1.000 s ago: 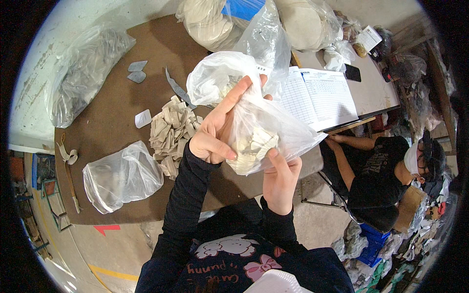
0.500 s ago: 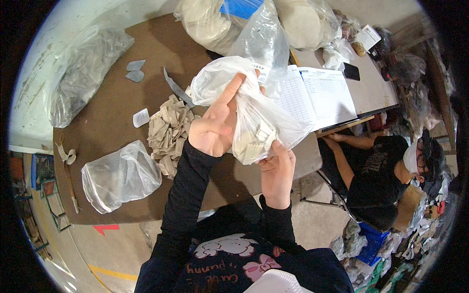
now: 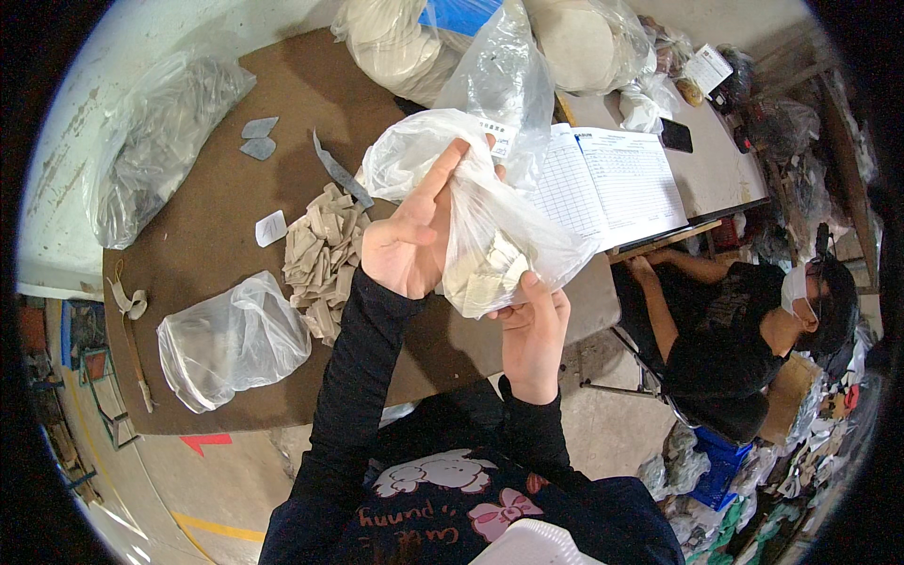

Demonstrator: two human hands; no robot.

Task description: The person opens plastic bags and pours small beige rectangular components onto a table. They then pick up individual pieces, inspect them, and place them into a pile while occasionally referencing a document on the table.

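Note:
I hold a clear plastic bag (image 3: 490,226) with beige cut pieces in its bottom, lifted above a brown table (image 3: 217,198). My left hand (image 3: 410,240) grips the bag's gathered upper part, fingers stretched up along the plastic. My right hand (image 3: 532,330) supports the bag from below, thumb against the filled bottom. A loose heap of beige cut pieces (image 3: 320,259) lies on the table just left of my left hand.
An empty-looking clear bag (image 3: 231,339) lies near the table's front edge. Filled bags (image 3: 155,151) sit at the far left and back. Two grey pieces (image 3: 256,137) and a white tag (image 3: 271,228) lie on the table. An open ruled ledger (image 3: 607,184) is at right. A seated person (image 3: 744,330) is at right.
The bag has been turned and gathered tighter between my hands. My left hand's fingers now stretch upward along the plastic, and my right hand has shifted slightly under the filled bottom.

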